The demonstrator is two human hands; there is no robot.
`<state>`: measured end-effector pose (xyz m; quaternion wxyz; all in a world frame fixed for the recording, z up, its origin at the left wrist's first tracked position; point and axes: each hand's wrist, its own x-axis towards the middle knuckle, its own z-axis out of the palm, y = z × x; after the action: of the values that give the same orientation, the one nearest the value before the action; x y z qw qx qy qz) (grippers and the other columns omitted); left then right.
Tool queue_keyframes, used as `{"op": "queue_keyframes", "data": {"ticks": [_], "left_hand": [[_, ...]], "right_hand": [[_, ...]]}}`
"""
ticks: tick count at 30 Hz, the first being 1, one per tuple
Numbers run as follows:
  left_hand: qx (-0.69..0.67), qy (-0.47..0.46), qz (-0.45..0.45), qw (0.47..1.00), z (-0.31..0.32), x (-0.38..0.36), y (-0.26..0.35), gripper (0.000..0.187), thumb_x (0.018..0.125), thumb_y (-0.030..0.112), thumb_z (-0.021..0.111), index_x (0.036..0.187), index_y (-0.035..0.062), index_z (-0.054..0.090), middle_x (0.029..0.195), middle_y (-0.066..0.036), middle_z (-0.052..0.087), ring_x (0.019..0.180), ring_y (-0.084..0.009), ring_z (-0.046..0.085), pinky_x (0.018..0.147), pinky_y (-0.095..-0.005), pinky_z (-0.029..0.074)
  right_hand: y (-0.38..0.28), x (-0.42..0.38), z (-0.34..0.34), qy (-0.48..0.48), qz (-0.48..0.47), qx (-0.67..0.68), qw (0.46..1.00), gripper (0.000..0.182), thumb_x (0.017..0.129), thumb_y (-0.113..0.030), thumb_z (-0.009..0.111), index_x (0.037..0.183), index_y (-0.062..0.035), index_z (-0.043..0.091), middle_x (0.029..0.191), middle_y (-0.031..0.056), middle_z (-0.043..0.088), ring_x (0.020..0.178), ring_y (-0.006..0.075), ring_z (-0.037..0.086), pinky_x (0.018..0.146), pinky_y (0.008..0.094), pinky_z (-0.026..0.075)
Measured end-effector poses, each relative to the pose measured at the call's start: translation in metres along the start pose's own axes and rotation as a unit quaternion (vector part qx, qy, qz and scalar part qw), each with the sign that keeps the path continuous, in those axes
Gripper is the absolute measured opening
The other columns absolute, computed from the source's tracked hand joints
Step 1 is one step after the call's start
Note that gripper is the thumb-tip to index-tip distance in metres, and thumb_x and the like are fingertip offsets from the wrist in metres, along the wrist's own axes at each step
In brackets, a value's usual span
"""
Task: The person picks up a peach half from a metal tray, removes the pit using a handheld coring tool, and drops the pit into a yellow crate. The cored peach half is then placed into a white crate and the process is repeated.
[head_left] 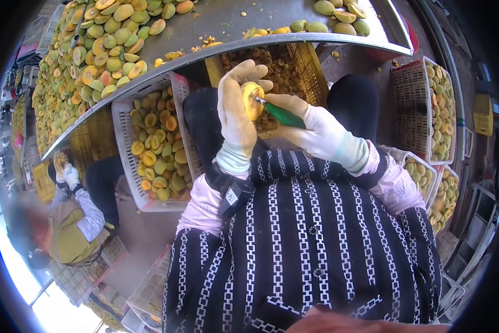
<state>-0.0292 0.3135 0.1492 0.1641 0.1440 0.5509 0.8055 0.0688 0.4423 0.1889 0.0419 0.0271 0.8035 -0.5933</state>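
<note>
Left hand [235, 122], gloved, is held up with its fingers partly curled, and a yellow fruit half [252, 112] is cupped in it, the cut face turned toward the right hand [326, 136]. By the right hand, also gloved, a green handle [285, 115] is gripped with the fingers closed around it, and its metal tip [259, 101] is set at the middle of the cut face; how deeply it is sunk cannot be told. The fruit half can be judged light and fairly firm at the skin, but softer and slippery on the wet-looking cut side, so it is best taken by its rounded back, with the rim lightly supported and no hard squeeze, as the flesh could be bruised or torn. The handle, which looks stiff, is best held well behind the metal. Relative to the left hand, the fruit half lies between palm and curled fingers; relative to the right, it is found just beyond the fingers, at the tool's end. Both are held above a yellow crate [311, 69], in which brown and orange scraps [291, 69] are gathered.
</note>
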Motion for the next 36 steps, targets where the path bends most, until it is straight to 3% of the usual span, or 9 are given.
{"op": "queue_keyframes", "data": {"ticks": [1,3,6,10,16,22,28,32,36], "left_hand": [[-0.016,0.020,0.003,1.000,-0.002,-0.005,-0.005,0.047,0.102,0.039,0.032,0.115,-0.0018,0.050,0.102,-0.017,0.063,0.084,-0.0213,0.064,0.077,-0.0314,0.054],[-0.060,0.035,-0.019,0.997,-0.007,-0.007,-0.010,0.045,0.101,0.039,0.035,0.110,-0.0009,0.056,0.097,-0.016,0.064,0.085,-0.0225,0.064,0.078,-0.0329,0.054],[-0.294,-0.002,-0.191,0.937,-0.011,0.002,-0.011,0.045,0.100,0.038,0.038,0.103,-0.0001,0.061,0.093,-0.017,0.065,0.084,-0.0245,0.064,0.078,-0.0352,0.054],[-0.288,-0.013,-0.273,0.918,-0.020,0.003,-0.009,0.047,0.100,0.039,0.037,0.099,-0.0018,0.060,0.089,-0.018,0.065,0.082,-0.0249,0.064,0.079,-0.0367,0.053],[-0.111,0.044,-0.165,0.979,-0.015,0.005,-0.012,0.046,0.101,0.037,0.037,0.097,-0.0032,0.060,0.087,-0.018,0.066,0.075,-0.0242,0.066,0.072,-0.0342,0.055],[-0.153,0.034,-0.101,0.982,-0.016,0.001,-0.009,0.049,0.102,0.040,0.036,0.095,-0.0027,0.059,0.088,-0.017,0.066,0.074,-0.0238,0.066,0.070,-0.0335,0.056],[-0.150,0.048,-0.042,0.987,-0.002,-0.003,-0.012,0.035,0.100,0.033,0.046,0.109,0.0008,0.054,0.092,-0.017,0.066,0.074,-0.0248,0.066,0.069,-0.0330,0.056],[-0.144,0.043,-0.048,0.988,-0.006,-0.005,-0.023,0.030,0.098,0.030,0.051,0.114,0.0039,0.051,0.097,-0.017,0.066,0.076,-0.0251,0.066,0.069,-0.0329,0.055],[-0.251,0.119,-0.103,0.955,0.011,0.000,-0.026,0.033,0.097,0.034,0.052,0.115,0.0065,0.051,0.103,-0.015,0.064,0.082,-0.0268,0.065,0.071,-0.0347,0.055]], "right_hand": [[-0.009,0.001,0.000,-0.001,-0.001,-0.002,1.000,0.056,0.084,-0.010,0.061,0.137,-0.0139,0.045,0.083,0.0112,0.065,0.062,0.0203,0.065,0.062,0.0318,0.053],[-0.038,0.004,-0.005,-0.068,0.219,0.091,0.969,0.054,0.085,-0.011,0.058,0.138,-0.0144,0.044,0.078,0.0054,0.060,0.052,0.0113,0.056,0.049,0.0261,0.049],[-0.039,0.003,-0.006,-0.069,0.207,0.114,0.969,0.054,0.086,-0.012,0.055,0.138,-0.0145,0.044,0.074,0.0023,0.056,0.046,0.0081,0.050,0.042,0.0218,0.043],[-0.038,0.003,-0.008,-0.100,0.258,0.143,0.950,0.055,0.087,-0.013,0.056,0.140,-0.0123,0.041,0.072,0.0015,0.053,0.046,0.0069,0.049,0.041,0.0209,0.042],[-0.030,0.007,-0.001,-0.081,0.267,0.198,0.939,0.057,0.087,-0.015,0.058,0.140,-0.0057,0.038,0.071,0.0013,0.053,0.046,0.0058,0.048,0.040,0.0186,0.039],[-0.015,0.009,-0.004,-0.102,0.257,0.410,0.869,0.061,0.087,-0.014,0.058,0.140,0.0001,0.033,0.069,0.0026,0.052,0.040,0.0055,0.041,0.035,0.0187,0.034],[-0.010,0.011,-0.011,-0.104,0.279,0.514,0.804,0.046,0.093,-0.010,0.052,0.138,-0.0083,0.040,0.061,0.0043,0.050,0.034,0.0073,0.039,0.034,0.0201,0.032],[0.000,0.010,-0.005,-0.093,0.292,0.526,0.793,0.041,0.096,-0.012,0.049,0.136,-0.0091,0.042,0.061,0.0031,0.050,0.034,0.0067,0.038,0.034,0.0203,0.031],[0.019,0.012,0.003,-0.167,0.170,0.670,0.703,0.035,0.097,-0.018,0.050,0.131,-0.0109,0.042,0.066,0.0007,0.052,0.036,0.0037,0.038,0.034,0.0184,0.031]]}}
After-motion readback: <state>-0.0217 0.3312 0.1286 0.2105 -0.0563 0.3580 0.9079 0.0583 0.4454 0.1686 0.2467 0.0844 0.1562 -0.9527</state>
